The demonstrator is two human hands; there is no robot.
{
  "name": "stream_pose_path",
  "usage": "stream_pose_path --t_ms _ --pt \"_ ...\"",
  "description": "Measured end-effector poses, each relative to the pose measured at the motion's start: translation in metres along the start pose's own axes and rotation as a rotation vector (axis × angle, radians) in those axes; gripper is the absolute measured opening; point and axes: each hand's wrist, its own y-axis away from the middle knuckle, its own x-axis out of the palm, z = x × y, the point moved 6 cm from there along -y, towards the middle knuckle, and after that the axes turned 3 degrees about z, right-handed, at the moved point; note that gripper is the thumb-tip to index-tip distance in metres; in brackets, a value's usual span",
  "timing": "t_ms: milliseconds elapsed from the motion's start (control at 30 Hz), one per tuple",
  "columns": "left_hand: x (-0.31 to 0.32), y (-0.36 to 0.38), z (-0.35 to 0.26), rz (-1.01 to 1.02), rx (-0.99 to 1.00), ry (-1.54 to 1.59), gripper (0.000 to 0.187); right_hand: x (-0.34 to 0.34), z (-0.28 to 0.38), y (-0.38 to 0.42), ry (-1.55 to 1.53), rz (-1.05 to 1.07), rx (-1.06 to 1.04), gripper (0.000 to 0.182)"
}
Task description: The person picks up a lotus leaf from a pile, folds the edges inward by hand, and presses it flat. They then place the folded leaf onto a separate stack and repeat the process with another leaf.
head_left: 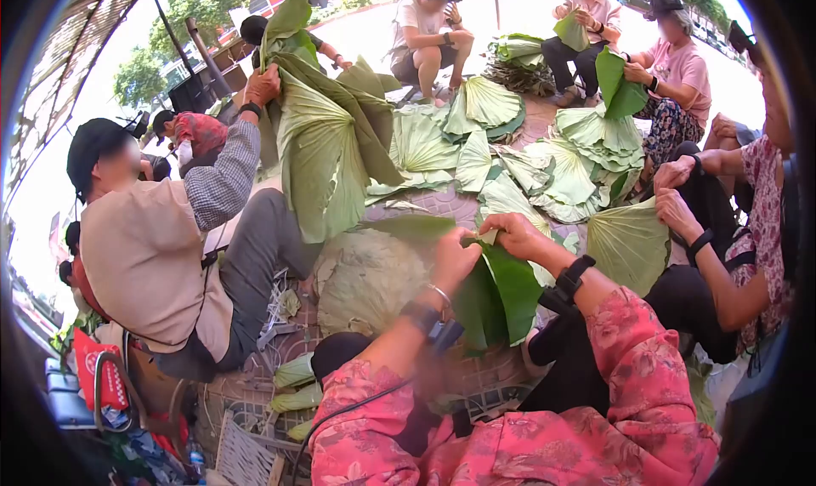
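In the head view, a large green lotus leaf (510,292) hangs folded below my two hands, its dark green side partly showing. My left hand (457,260) pinches the leaf's top edge, thumb and fingers pressed together. Close beside it, my right hand (520,234) grips the same edge, where a paler bit of leaf shows between the fingers. Beneath and left of my left hand lies a broad, dull, dried-looking leaf pile (370,282). My forearms and wristbands hide part of the ground in front of me.
Stacks of pale lotus leaves (565,176) cover the paving ahead. A co-worker at left holds up several big leaves (319,146); one at right holds another leaf (629,241). More people sit around the circle. A red bag (98,371) and rolled leaves (296,386) lie lower left.
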Motion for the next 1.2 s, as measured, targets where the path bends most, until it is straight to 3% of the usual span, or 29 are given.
stream_pose_path --t_ms 200,300,333,500,533,633,733,833,933,1200 --pt "-0.003 0.006 -0.019 -0.022 0.192 -0.091 0.016 0.008 0.019 0.006 0.412 -0.043 -0.18 0.018" --pt "-0.013 -0.001 -0.022 -0.008 0.129 -0.098 0.013 -0.001 0.008 -0.001 0.377 -0.059 -0.049 0.017" --pt "-0.018 -0.004 -0.023 -0.021 0.186 -0.109 0.013 -0.002 0.005 -0.003 0.269 -0.047 0.0 0.017" --pt "-0.031 -0.01 -0.027 -0.003 0.038 -0.034 0.013 -0.007 -0.011 -0.011 -0.109 -0.059 0.169 0.016" --pt "-0.033 -0.01 -0.027 0.0 0.004 -0.008 0.013 -0.007 -0.009 -0.012 -0.065 -0.021 0.148 0.02" --pt "-0.031 -0.013 -0.023 0.001 0.046 -0.049 0.013 -0.015 0.036 -0.001 0.426 -0.292 -0.248 0.026" --pt "-0.026 -0.018 -0.027 -0.035 0.218 -0.133 0.012 -0.007 0.074 0.008 0.618 -0.387 -0.392 0.029" --pt "-0.024 -0.017 -0.029 -0.035 0.17 -0.065 0.013 0.009 0.034 -0.01 0.534 -0.117 -0.147 0.019" --pt "-0.032 -0.022 -0.028 0.039 0.114 -0.062 0.013 0.007 0.021 -0.022 0.402 -0.069 -0.217 0.012" --pt "-0.042 -0.034 -0.035 0.056 0.305 -0.359 0.014 0.006 0.032 -0.039 0.42 -0.045 -0.296 0.012"
